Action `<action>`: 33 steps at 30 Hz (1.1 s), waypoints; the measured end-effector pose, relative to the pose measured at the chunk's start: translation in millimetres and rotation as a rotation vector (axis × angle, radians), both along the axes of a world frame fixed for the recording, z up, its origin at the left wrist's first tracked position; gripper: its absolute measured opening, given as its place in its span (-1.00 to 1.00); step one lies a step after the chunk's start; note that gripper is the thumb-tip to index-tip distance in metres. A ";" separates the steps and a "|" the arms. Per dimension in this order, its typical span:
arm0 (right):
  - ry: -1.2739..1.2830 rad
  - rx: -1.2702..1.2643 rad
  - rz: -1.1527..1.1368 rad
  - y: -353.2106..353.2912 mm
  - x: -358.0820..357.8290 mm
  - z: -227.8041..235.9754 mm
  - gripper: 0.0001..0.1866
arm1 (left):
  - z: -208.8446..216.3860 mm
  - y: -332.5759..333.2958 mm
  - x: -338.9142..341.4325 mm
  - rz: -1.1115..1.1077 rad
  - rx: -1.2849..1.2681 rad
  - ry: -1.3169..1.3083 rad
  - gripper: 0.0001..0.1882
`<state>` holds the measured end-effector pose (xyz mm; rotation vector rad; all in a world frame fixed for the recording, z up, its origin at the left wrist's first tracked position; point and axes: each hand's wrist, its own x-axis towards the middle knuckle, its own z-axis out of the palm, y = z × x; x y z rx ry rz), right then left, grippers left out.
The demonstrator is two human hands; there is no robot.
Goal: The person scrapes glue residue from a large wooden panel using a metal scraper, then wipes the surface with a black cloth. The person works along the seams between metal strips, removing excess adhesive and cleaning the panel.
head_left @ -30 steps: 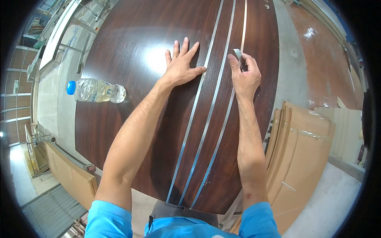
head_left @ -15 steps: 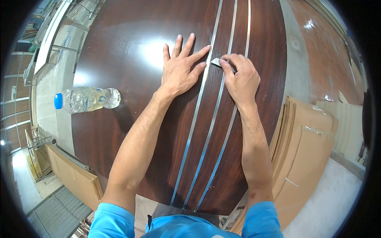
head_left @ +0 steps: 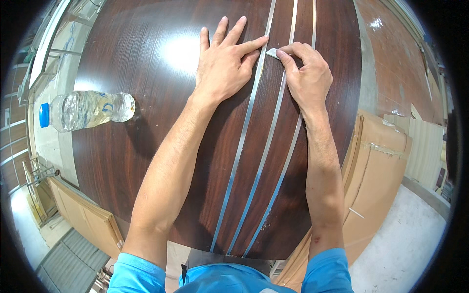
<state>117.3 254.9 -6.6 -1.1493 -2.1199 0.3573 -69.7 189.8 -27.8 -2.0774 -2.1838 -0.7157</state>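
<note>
A dark brown wood-grain panel (head_left: pixel 107 161) lies before me with three narrow shiny metal strips running along it, the leftmost strip (head_left: pixel 236 161) nearest my left hand. My left hand (head_left: pixel 221 68) rests flat on the panel, fingers spread, the index fingertip touching that strip. Between thumb and fingers, my right hand (head_left: pixel 309 73) pinches a small flat pale-grey piece (head_left: pixel 272 52), perhaps a scraper blade. Its tip points left, close to the leftmost strip's edge. My right fingers partly cover the middle and right strips.
A clear plastic bottle (head_left: pixel 90 110) with a blue cap lies on its side at the panel's left edge. Brown cardboard sheets (head_left: pixel 376 166) stand at the right. More flat boards (head_left: pixel 85 210) lean at the lower left, beside a grey corrugated sheet (head_left: pixel 73 254).
Both hands have moved farther up along the strips, the right one still pinching the pale piece. The bottle appears farther left and the whole view has shifted slightly.
</note>
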 end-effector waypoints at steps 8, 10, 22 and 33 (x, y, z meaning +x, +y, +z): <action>0.024 -0.008 0.029 1.2 2.2 -4.5 -0.87 | -2.4 1.2 -0.7 0.004 0.019 0.021 -0.63; 0.020 0.018 -0.023 1.7 1.2 -5.1 -0.83 | -1.6 1.1 -0.8 0.001 0.021 0.015 -0.63; 0.010 -0.001 0.061 -3.1 5.6 -0.2 -0.86 | 1.1 1.3 -1.0 -0.006 0.028 -0.005 -0.63; 0.039 -0.001 0.134 -4.8 9.1 -3.0 -0.90 | -0.8 2.3 -1.2 0.000 0.025 0.015 -0.63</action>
